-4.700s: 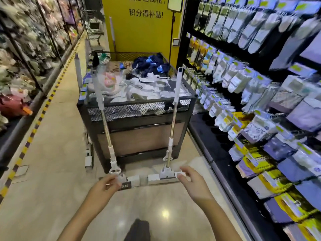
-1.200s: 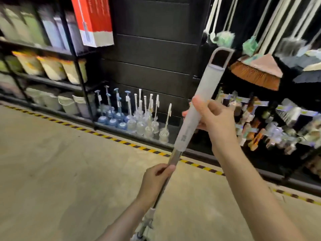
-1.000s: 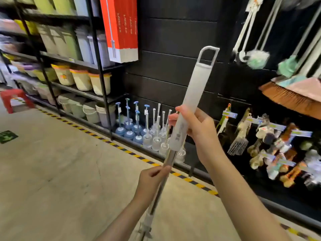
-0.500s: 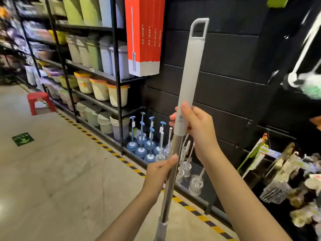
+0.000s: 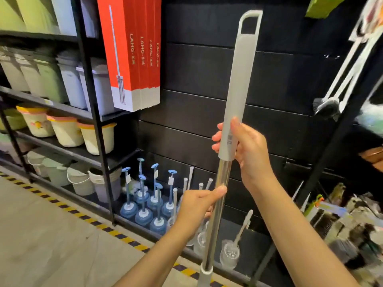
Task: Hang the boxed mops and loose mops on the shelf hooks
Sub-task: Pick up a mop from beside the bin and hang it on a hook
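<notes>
I hold a loose mop (image 5: 238, 79) nearly upright in front of a black slatted wall panel (image 5: 279, 90). Its grey handle ends in a hanging loop near the top of the view; the mop head is out of sight below. My right hand (image 5: 246, 150) grips the bottom of the grey handle. My left hand (image 5: 196, 206) grips the shiny metal shaft lower down. Several red boxed mops (image 5: 134, 54) hang side by side at the upper left of the panel. No free hook can be made out on the panel.
Black shelving (image 5: 89, 112) at left carries bins and buckets. Blue and white toilet brushes (image 5: 149, 204) stand on the bottom ledge. Long-handled brushes (image 5: 339, 83) hang at right above small cleaning goods. A yellow-black stripe (image 5: 68, 210) runs along the floor.
The view has closed in on the panel and swung left. The mop has gone from tilted to nearly upright and risen, its loop now near the level of the red boxes. Both grips are unchanged.
</notes>
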